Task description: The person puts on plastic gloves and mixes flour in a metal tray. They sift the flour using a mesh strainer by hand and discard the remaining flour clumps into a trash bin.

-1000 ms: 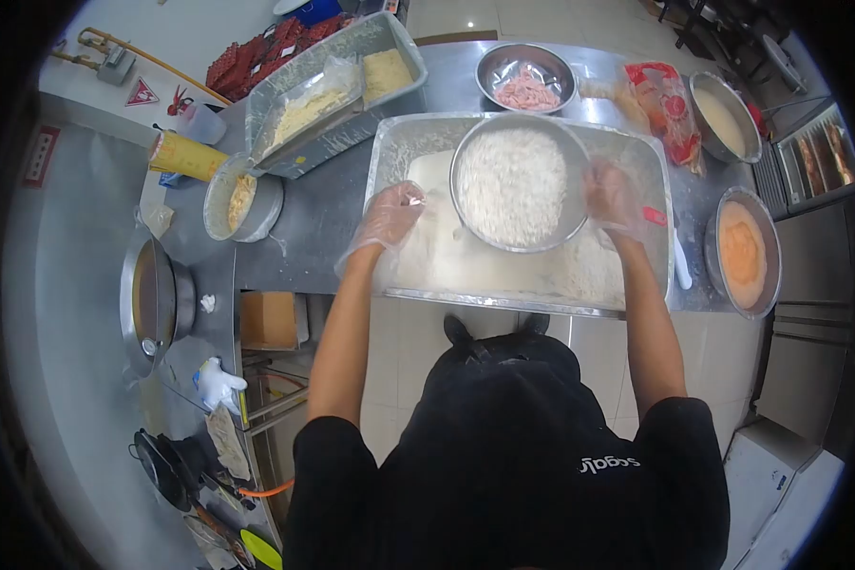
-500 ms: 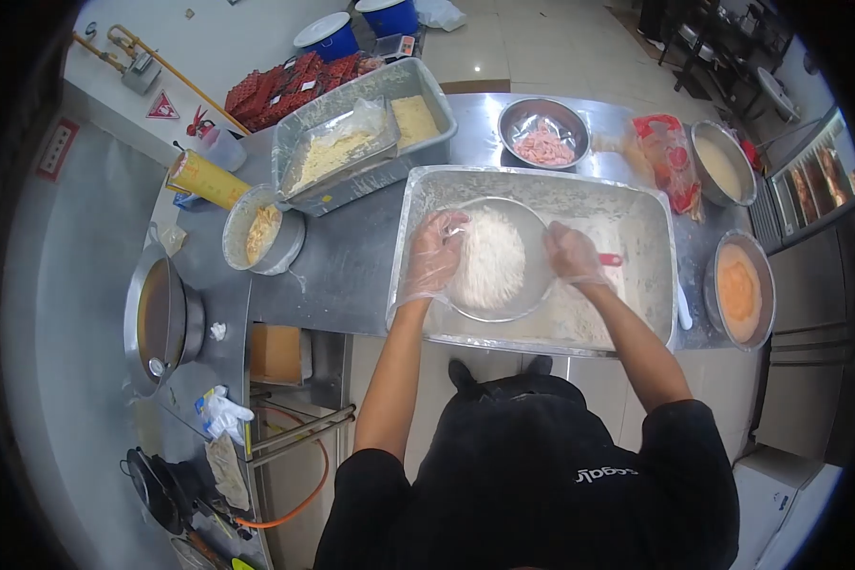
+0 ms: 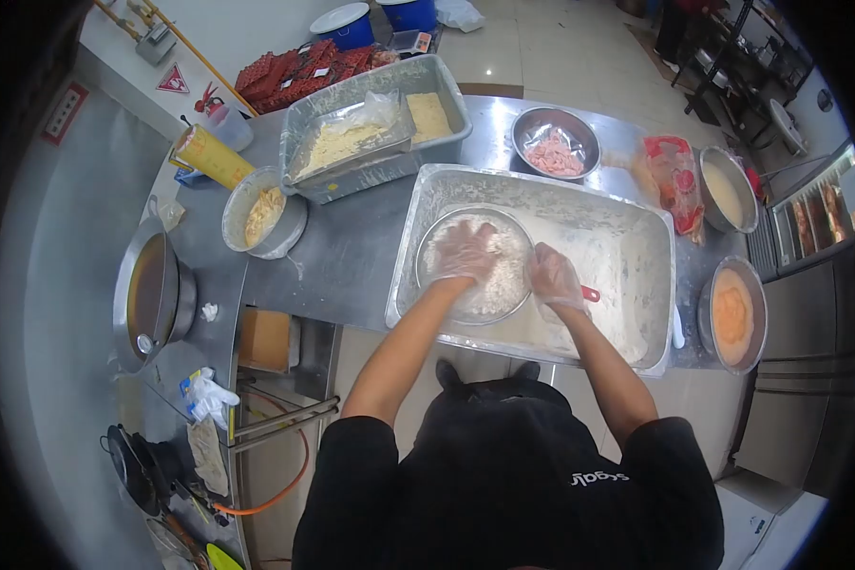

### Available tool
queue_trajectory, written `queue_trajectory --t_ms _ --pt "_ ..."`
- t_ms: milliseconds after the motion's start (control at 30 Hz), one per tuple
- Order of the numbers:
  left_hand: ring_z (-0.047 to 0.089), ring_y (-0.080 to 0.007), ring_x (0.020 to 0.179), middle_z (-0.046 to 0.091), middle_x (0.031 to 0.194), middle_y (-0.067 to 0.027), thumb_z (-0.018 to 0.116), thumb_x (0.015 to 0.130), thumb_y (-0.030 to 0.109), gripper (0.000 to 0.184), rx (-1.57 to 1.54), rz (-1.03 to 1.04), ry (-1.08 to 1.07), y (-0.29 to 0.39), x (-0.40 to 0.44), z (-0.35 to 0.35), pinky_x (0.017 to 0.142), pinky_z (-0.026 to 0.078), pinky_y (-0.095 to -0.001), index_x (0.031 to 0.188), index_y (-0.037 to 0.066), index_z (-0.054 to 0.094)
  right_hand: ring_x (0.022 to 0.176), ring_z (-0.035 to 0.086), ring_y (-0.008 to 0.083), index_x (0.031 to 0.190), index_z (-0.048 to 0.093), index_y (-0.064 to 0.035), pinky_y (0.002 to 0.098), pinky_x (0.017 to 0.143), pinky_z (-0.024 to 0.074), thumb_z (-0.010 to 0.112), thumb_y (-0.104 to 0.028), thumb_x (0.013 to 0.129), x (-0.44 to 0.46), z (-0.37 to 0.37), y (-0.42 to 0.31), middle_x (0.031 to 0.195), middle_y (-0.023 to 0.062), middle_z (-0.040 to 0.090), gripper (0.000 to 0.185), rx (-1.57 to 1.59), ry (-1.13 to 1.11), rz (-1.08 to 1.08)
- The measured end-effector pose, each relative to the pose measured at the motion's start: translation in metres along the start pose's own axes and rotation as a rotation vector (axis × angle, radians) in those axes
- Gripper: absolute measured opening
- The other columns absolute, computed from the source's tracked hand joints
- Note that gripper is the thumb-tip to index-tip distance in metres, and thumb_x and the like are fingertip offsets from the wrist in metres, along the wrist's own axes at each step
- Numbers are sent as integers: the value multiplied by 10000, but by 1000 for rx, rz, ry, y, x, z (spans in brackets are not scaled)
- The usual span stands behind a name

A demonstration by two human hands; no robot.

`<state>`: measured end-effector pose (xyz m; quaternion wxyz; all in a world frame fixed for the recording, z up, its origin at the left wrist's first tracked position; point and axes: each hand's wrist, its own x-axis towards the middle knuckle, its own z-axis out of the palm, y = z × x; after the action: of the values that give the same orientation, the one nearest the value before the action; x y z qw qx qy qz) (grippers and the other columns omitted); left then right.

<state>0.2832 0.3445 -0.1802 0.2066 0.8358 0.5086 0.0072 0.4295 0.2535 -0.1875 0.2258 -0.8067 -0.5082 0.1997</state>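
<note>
A round metal sieve point(image 3: 430, 285) holding white, lumpy flour point(image 3: 505, 277) is in the left half of a large metal tray point(image 3: 541, 178). My left hand point(image 3: 465, 253), in a clear plastic glove, lies with spread fingers on the flour inside the sieve. At the sieve's right rim, my gloved right hand point(image 3: 555, 276) has its fingers closed on the edge. A red handle point(image 3: 591, 294) sticks out just right of that hand; what it belongs to is hidden. Loose flour covers the tray's floor.
Behind the tray stands a metal bowl of pink meat point(image 3: 556, 152). Bowls of pale liquid point(image 3: 725, 195) and orange mixture point(image 3: 732, 315) stand right. A grey tub point(image 3: 380, 171), a bowl of battered pieces point(image 3: 264, 217) and a wok of oil point(image 3: 152, 294) are left.
My left hand has gone from the sieve's left rim onto the flour, its fingers now spread. The sieve has come down slightly left, and the flour lies wider and lumpier. The right hand stays at the rim.
</note>
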Motion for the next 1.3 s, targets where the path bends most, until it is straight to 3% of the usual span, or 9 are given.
queue_trajectory --t_ms 133,267,533,633,833,933,1133,1233,1300 --pt "431 -442 1213 438 1320 -251 579 808 318 544 37 58 30 -5 16 24 1005 363 -472 1305 137 452 848 618 415 887 586 -39 491 767 480 451 -254 880 13 -3 2 875 250 632 255 14 16 -53" --pt "420 -331 1265 472 1327 -197 539 847 222 546 -165 167 -317 5 -5 11 1071 311 -390 1371 158 401 809 581 447 804 563 -23 489 694 450 462 -285 888 8 -1 10 825 259 594 293 -60 30 -138" --pt "494 -309 1185 507 1294 -144 522 842 75 399 -626 122 -150 -12 -1 -39 998 389 -385 1232 156 551 839 618 414 913 592 -44 499 763 469 467 -241 873 26 -2 32 873 239 639 236 -102 25 -29" --pt "500 -327 1175 507 1284 -164 471 876 117 382 -237 302 -243 13 -25 -29 1003 385 -401 1252 158 530 809 605 428 869 575 -38 509 716 456 472 -270 884 33 2 35 831 251 618 255 -51 115 -61" --pt "540 -383 1081 551 1163 -217 416 845 115 358 -235 289 48 20 -8 19 959 420 -439 1187 95 519 822 610 427 888 574 -46 515 729 460 477 -267 871 23 -7 4 837 252 625 242 1 100 4" --pt "525 -369 1109 551 1143 -233 420 847 136 330 -193 4 -87 30 5 -3 961 405 -455 1150 72 537 848 614 423 915 577 -49 513 753 464 473 -264 864 19 -2 4 857 253 632 245 5 86 32" --pt "497 -379 1137 543 1133 -232 507 826 227 303 -60 37 50 40 4 -42 915 430 -458 1073 67 583 867 607 426 903 576 -49 507 761 462 475 -287 865 24 -5 26 881 259 626 262 69 79 80" --pt "417 -404 1222 451 1270 -232 642 766 372 630 159 167 397 4 24 -11 1004 374 -437 1301 107 442 852 609 426 888 582 -49 506 759 464 480 -287 863 17 -16 18 863 259 626 261 111 101 28" --pt "410 -412 1231 431 1296 -240 656 752 406 728 86 44 248 12 28 0 1014 363 -443 1351 102 376 836 613 425 880 586 -48 506 756 468 481 -287 863 14 -15 11 841 255 628 262 106 116 4"
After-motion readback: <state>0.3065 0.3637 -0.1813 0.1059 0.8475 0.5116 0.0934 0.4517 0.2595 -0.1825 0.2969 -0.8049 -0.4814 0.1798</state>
